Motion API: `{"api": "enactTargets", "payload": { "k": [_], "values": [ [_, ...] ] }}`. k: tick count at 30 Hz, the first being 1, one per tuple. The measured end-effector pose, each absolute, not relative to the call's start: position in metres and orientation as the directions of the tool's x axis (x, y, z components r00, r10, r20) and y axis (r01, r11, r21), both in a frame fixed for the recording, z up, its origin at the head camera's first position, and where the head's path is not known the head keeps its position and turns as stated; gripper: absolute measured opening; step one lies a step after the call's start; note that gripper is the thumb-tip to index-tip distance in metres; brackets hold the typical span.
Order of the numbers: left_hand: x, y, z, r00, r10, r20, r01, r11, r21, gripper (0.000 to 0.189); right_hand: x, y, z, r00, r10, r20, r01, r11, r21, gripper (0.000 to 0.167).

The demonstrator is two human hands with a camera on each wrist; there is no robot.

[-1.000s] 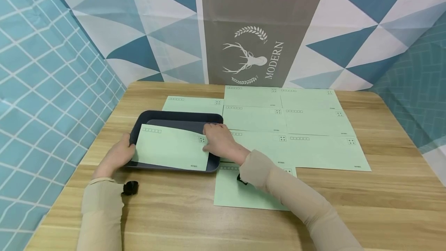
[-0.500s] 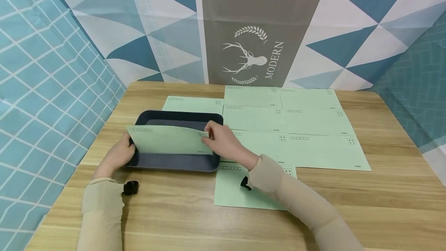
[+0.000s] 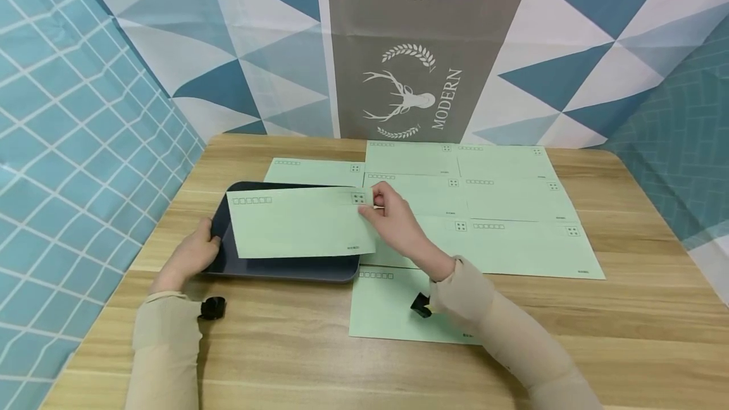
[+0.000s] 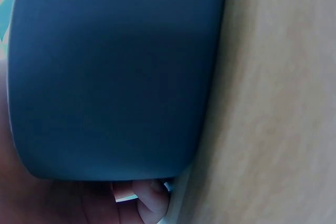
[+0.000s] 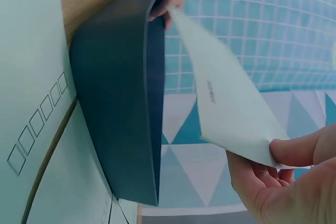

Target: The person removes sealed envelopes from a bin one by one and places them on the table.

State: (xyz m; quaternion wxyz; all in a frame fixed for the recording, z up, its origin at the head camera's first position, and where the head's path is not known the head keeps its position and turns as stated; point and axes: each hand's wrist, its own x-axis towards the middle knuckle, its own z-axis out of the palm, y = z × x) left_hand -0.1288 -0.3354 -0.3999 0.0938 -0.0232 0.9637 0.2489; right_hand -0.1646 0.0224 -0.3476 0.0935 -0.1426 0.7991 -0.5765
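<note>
A pale green envelope (image 3: 302,223) is raised above the dark blue tray (image 3: 285,269), covering most of the tray's inside in the head view. My right hand (image 3: 398,217) pinches its right edge between thumb and fingers, which the right wrist view shows up close on the envelope (image 5: 236,103). At the tray's left end my left hand (image 3: 190,252) grips the rim, with the thumb over the edge. The left wrist view is mostly filled by the tray's outer wall (image 4: 113,77), with curled fingers (image 4: 152,200) below it.
Several green envelopes lie flat in rows on the wooden table right of the tray, such as one envelope (image 3: 532,248). Another envelope (image 3: 316,171) lies partly behind the tray, and one more envelope (image 3: 393,305) sits at the front. Patterned cloth (image 3: 410,49) hangs behind the table.
The envelope has come up out of the tray and shifted right, tilting upright with its printed face toward me. My right hand moved right and up with it; my left hand stayed on the tray.
</note>
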Motion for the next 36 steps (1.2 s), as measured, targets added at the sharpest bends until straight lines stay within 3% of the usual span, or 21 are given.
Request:
{"api": "enactTargets", "payload": {
  "k": [9, 19, 36],
  "values": [
    [-0.128, -0.336, -0.397, -0.983, 0.036, -0.183, -0.061, 0.866, 0.496, 0.022, -0.156, 0.058, -0.343, -0.954, -0.300, -0.006, -0.042, 0.154, -0.987, 0.017],
    [-0.127, -0.335, -0.398, -0.982, 0.041, -0.186, -0.060, 0.861, 0.505, 0.023, -0.146, 0.092, -0.353, -0.968, -0.249, 0.009, -0.059, 0.193, -0.979, 0.014],
    [-0.126, -0.340, -0.399, -0.974, 0.042, -0.222, -0.077, 0.862, 0.501, 0.033, -0.131, 0.167, -0.374, -0.989, -0.063, -0.131, 0.095, 0.402, -0.911, 0.033]
  ]
}}
